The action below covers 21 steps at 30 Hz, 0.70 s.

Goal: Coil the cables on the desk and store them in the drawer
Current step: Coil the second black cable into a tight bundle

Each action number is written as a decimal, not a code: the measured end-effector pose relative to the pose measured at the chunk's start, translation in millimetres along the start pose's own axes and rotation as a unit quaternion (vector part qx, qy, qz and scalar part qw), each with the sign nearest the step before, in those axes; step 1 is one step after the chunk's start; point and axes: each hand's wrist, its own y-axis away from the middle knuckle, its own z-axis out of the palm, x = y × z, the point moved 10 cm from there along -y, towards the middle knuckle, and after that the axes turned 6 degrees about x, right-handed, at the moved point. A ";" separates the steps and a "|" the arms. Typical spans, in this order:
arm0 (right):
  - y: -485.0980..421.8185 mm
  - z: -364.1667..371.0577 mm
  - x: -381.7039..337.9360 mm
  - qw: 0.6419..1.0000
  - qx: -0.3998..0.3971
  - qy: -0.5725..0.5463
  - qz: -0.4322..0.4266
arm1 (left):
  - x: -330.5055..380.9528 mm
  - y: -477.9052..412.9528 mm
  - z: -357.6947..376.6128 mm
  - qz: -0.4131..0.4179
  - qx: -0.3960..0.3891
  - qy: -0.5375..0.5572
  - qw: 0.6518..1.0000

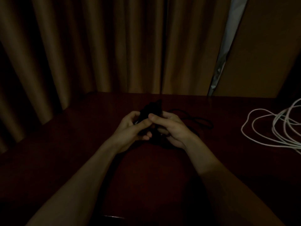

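Dim brown curtains (97, 46) hang in heavy folds behind a dark reddish desk (65, 152), and the light is low enough that details are hard to pick out. At the far right, a pale strip of fabric (228, 46) shows between the curtains and a plain tan panel (268, 46).

Both forearms reach in from the near edge and meet around the middle of the desk. The left hand (130, 129) and the right hand (172, 128) are pressed close together, fingers curled, both gripping a bunched part of the black cable (151, 108). The bundle sticks up beyond the fingers towards the far edge. The right thumb lies across the top, just against the left hand's fingers. How many turns the bundle has I cannot tell in this gloom.

A loose length of the same black cable trails off to the right of the hands and lies flat on the desk in a long loop.

Well apart from that, by the right edge, the white cable (268, 126) lies in several wide, slack loops, running out of sight past that edge.
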 end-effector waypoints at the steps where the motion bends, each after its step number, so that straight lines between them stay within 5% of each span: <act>1: -0.1 1.6 1.7 1.000 -0.017 -0.008 0.005 | -2.1 1.0 3.1 -0.019 -0.019 0.022 0.999; 9: 0.7 5.4 1.4 1.000 -0.011 -0.024 -0.008 | -9.0 0.8 11.7 -0.065 -0.018 0.056 0.996; 11: 0.1 -0.2 -2.2 0.999 0.029 -0.016 -0.020 | -3.9 -3.2 -4.6 -0.003 0.047 -0.049 0.998; 14: -4.3 -9.6 -2.6 0.996 0.083 -0.002 -0.024 | 21.2 0.3 -26.1 0.145 0.135 -0.275 0.941; 19: -1.0 -9.2 -7.2 0.990 0.117 0.059 -0.046 | 26.0 7.0 -4.7 0.209 0.102 -0.368 0.900; 21: 1.0 -9.9 -10.7 0.987 0.129 0.075 -0.061 | 25.4 5.5 -7.5 0.201 0.118 -0.346 0.909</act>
